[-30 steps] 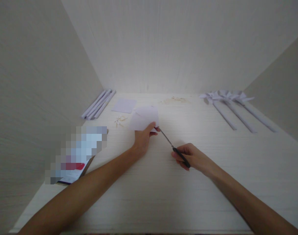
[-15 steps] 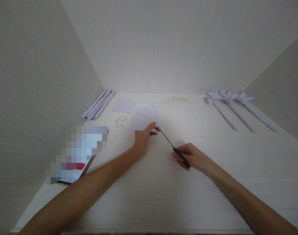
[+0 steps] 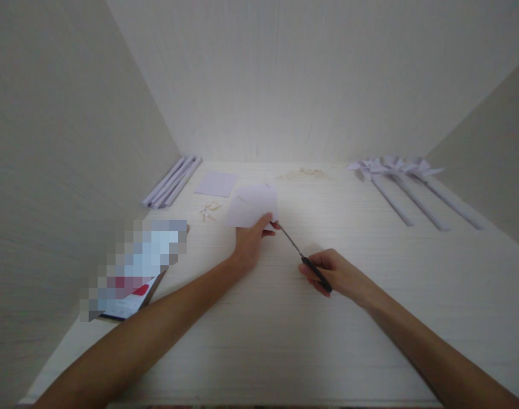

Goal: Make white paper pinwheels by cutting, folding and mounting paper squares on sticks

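Note:
My left hand (image 3: 250, 241) pinches the near edge of a white paper sheet (image 3: 251, 205) and holds it tilted above the pale wooden table (image 3: 285, 341). My right hand (image 3: 337, 274) grips the black handles of a pair of scissors (image 3: 304, 260). The thin blades point up and left, and their tips meet the paper's lower right edge beside my left thumb.
A flat white paper square (image 3: 216, 183) and small wooden sticks (image 3: 208, 211) lie behind the sheet. Rolled paper tubes (image 3: 171, 181) rest at the back left. Paper pinwheels on rolled stems (image 3: 406, 187) lie at the back right. A blurred booklet (image 3: 134, 270) sits left. Walls enclose three sides.

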The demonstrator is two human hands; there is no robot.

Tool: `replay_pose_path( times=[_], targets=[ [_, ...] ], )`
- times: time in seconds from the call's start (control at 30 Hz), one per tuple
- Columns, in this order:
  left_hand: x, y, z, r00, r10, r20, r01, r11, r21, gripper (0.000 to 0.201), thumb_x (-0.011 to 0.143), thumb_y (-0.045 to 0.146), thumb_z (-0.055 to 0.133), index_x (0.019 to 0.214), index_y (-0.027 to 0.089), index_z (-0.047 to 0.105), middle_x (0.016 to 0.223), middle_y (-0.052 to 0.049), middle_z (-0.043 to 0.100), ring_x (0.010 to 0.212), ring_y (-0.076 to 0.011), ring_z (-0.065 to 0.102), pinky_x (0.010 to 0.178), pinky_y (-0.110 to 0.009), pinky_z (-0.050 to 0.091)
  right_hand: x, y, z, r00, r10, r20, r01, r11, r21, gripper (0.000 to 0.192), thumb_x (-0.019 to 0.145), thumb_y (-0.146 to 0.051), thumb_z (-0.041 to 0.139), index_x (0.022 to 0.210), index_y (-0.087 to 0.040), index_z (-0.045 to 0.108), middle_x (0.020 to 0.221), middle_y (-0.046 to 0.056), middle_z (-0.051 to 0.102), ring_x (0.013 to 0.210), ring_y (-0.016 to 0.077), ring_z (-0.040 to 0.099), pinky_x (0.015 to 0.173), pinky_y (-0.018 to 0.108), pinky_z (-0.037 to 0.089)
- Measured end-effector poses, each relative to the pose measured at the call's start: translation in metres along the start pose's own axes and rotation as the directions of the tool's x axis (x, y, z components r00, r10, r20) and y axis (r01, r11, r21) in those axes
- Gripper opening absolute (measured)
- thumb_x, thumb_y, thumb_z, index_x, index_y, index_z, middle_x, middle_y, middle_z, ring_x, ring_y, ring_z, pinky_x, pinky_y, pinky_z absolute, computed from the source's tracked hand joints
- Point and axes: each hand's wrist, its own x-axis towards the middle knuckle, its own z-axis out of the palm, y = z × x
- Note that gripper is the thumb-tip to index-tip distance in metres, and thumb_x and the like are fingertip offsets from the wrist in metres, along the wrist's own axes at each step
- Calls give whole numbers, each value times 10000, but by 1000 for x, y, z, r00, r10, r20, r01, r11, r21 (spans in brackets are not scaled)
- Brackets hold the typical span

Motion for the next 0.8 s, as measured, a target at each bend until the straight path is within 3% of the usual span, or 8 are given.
replay_pose_path(
  times=[0.8],
  targets=[
    [0,0,1,1000,-5,-19,5,1000,-1,128,629,229,594,707,138,549,617,10,576,508,-92,561,409,-166,412,1,1,0,1000,4,-14,-4,1000,-5,411,692,-475,536,452,-165,415,345,-50,397,316,48,319,363,209,204]
  ],
)
